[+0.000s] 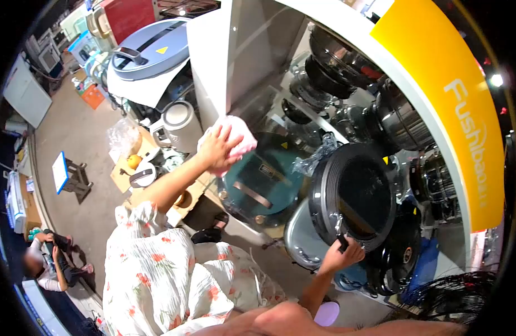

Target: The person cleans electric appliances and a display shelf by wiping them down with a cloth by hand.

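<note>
My left hand (217, 150) lies with spread fingers on a pink cloth (241, 137), pressed against the glass front of a white-framed display case (210, 73). Behind the glass, close to that hand, is a round dark green appliance (269, 176) with a brown handle. Lower right, my right hand (343, 253) has its fingers wrapped round the black handle (342, 242) of a large round black pan or lid (358, 196). A silver-grey round appliance (302, 238) is partly hidden beneath it.
Stacked glass-lidded pots (400, 115) fill the shelves at right, under a yellow sign (454, 101). A blue-grey round appliance (157, 50) stands upper left. A small stool (73, 176) and a seated person (48, 257) are at far left. Cardboard (120, 182) lies near my left arm.
</note>
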Motion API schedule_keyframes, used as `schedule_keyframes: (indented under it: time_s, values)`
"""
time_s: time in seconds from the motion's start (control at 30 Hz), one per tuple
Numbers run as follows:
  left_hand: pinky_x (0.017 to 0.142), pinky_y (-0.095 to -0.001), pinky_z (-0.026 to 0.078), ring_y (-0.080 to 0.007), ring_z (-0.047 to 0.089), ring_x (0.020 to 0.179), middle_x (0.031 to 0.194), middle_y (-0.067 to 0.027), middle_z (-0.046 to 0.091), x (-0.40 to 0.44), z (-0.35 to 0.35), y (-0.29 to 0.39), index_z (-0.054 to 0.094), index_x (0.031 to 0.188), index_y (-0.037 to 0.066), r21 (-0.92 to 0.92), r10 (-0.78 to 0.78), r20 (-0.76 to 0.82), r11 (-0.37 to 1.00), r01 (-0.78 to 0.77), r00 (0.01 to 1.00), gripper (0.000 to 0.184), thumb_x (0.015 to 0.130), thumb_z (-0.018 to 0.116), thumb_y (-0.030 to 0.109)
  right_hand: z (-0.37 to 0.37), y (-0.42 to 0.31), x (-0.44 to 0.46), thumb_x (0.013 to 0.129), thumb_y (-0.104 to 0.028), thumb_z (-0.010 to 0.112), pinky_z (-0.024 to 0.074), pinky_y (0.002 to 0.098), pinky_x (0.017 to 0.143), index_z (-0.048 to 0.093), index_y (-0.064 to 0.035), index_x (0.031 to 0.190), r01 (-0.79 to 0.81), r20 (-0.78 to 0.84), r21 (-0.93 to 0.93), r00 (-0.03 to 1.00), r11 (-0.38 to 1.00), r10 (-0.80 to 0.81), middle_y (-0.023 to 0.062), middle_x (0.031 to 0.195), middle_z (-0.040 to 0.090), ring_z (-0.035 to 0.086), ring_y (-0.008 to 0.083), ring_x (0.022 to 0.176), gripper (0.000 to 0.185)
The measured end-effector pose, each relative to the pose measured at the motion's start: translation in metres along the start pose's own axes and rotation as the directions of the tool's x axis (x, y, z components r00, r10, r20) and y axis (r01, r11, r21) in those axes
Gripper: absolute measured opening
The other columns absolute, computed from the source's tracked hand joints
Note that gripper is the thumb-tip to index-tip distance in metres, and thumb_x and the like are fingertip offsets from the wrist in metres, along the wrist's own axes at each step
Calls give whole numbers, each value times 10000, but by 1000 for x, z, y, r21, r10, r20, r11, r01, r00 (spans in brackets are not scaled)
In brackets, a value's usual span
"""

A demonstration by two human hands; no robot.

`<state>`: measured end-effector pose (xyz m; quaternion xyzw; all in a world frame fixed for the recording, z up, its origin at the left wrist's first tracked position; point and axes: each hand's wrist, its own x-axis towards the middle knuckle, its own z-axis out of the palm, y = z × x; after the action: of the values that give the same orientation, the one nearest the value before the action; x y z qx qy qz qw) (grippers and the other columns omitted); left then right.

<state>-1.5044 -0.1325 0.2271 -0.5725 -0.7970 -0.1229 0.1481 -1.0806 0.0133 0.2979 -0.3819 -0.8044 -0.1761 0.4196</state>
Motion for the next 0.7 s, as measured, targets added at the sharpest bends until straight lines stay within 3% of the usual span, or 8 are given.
schedule_keyframes:
  time_s: [0.1, 0.23, 0.4, 0.47, 0.53, 0.57, 0.63, 0.7]
  values:
    - [984, -542, 314, -435, 337, 1255, 1379, -219, 375, -63, -46, 21, 488, 1327, 239, 9, -70, 83, 998, 69, 994, 601, 800, 558, 520, 1, -3, 1, 807, -62, 655, 383, 444, 797, 550, -83, 843, 14, -73, 51, 997, 999, -11, 79, 808, 578, 537, 294, 796, 112]
    - [964, -548, 331, -426, 337, 1248, 1387, -216, 369, -97, -56, 45, 487, 1329, 234, 67, -129, 42, 990, 126, 991, 599, 798, 572, 500, 5, 1, 0, 810, -113, 650, 375, 450, 861, 562, -107, 841, -17, -53, 55, 998, 998, 20, 31, 822, 575, 544, 268, 824, 93]
    - [912, -550, 368, -394, 357, 1233, 1341, -172, 406, -29, -24, 43, 510, 1278, 255, 3, -107, 43, 994, 107, 993, 568, 780, 568, 523, 4, -2, 0, 766, -77, 650, 377, 418, 810, 567, -88, 816, -14, -79, 46, 997, 999, 17, 53, 791, 568, 536, 290, 798, 98]
    - [932, -547, 356, -376, 361, 1229, 1328, -167, 410, 5, -3, 30, 517, 1272, 260, 12, -161, -27, 987, 161, 987, 553, 782, 562, 514, 4, -1, -1, 763, -80, 640, 373, 421, 816, 569, -86, 828, -14, -68, 43, 998, 999, 17, 57, 800, 569, 532, 294, 805, 97]
    - [945, -542, 352, -357, 361, 1235, 1316, -147, 422, 27, 2, 16, 523, 1278, 261, -14, -192, 25, 981, 192, 981, 578, 771, 566, 533, 5, 1, -1, 760, -85, 628, 370, 423, 824, 569, -84, 840, -9, -49, 45, 999, 999, 11, 65, 817, 570, 528, 298, 817, 99]
    - [948, -540, 351, -352, 361, 1237, 1312, -140, 426, 33, 0, 11, 524, 1281, 260, -42, -190, 64, 980, 193, 980, 588, 766, 566, 541, 4, 2, -1, 760, -88, 620, 367, 424, 829, 569, -83, 845, -5, -33, 47, 999, 999, 7, 71, 829, 572, 526, 301, 825, 100]
    - [949, -531, 355, -352, 390, 1213, 1289, -138, 457, 27, 14, -3, 521, 1289, 251, -22, -106, -1, 994, 106, 994, 613, 763, 559, 563, 2, 4, -3, 769, -101, 617, 363, 432, 851, 567, -88, 856, -6, -4, 50, 1000, 999, 7, 69, 840, 568, 524, 299, 832, 101]
    - [946, -539, 357, -368, 405, 1197, 1309, -155, 460, 5, 11, -6, 516, 1291, 245, -21, -141, 36, 990, 141, 989, 610, 772, 549, 565, 0, 5, -3, 790, -119, 625, 358, 446, 884, 565, -101, 866, -11, 22, 55, 1000, 998, 10, 55, 840, 557, 524, 289, 829, 99]
